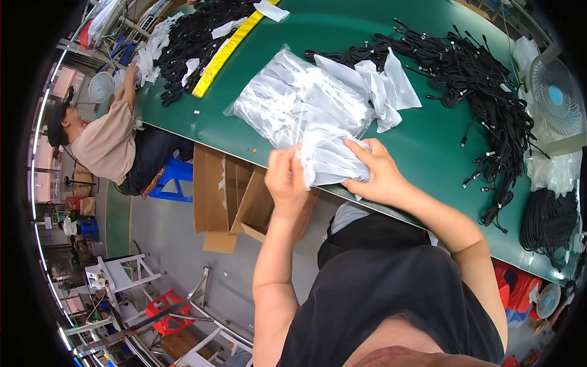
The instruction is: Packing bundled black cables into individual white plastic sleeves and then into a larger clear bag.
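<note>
A stack of frosted white plastic bags (333,156) is held over the near edge of the green table (202,119). My right hand (380,172) grips its right side, thumb on top and fingers underneath. At the stack's left edge my left hand (287,177) is closed, fingers pinched together against the plastic; the exact hold is partly hidden. Just beyond lies a large clear bag (275,92) filled with more white bags, touching the stack. Several loose white bags (398,85) rest to its right.
Black cables (489,116) with metal plugs spread across the right side; more cables (202,37) lie far left beside a yellow strip (229,52). A fan (553,95) stands right. A co-worker (101,144) sits left on a blue stool (171,180). Cardboard boxes (208,189) stand below the table edge.
</note>
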Motion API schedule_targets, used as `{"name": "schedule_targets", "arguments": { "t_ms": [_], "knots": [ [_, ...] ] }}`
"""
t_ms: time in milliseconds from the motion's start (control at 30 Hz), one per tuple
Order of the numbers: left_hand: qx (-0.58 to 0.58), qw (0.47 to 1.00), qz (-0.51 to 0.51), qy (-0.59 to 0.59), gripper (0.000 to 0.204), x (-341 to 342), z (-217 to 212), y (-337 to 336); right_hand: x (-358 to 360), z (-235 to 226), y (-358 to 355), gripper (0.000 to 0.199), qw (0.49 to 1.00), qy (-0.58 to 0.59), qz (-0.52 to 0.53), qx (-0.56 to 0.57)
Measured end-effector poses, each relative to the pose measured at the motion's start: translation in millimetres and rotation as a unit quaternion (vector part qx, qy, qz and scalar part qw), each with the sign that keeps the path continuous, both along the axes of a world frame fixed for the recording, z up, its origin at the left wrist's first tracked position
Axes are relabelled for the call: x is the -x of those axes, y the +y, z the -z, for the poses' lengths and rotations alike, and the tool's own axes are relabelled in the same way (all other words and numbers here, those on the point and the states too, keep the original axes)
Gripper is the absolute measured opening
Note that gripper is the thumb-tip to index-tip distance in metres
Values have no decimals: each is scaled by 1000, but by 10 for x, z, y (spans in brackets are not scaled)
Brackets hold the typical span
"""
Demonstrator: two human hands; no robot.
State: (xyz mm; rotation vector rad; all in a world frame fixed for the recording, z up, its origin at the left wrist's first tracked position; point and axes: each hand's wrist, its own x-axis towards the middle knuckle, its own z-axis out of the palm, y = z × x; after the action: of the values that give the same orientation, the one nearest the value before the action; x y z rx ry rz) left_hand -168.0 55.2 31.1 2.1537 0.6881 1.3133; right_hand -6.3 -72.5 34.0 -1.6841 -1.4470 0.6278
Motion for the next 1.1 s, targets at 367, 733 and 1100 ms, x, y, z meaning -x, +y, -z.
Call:
{"name": "schedule_targets", "arguments": {
  "t_ms": [367, 733, 1100],
  "knots": [
    [38, 998, 48, -22, 11, -17, 178, -159, 451, 7, 500, 81, 973, -200, 116, 10],
    [-47, 998, 31, 3, 11, -101, 257, -276, 462, 348, 480, 62, 947, -228, 144, -173],
    [-101, 994, -2, 32, 22, -23, 265, -329, -383, 274, 305, 12, 935, -286, 61, -199]
  ]
}}
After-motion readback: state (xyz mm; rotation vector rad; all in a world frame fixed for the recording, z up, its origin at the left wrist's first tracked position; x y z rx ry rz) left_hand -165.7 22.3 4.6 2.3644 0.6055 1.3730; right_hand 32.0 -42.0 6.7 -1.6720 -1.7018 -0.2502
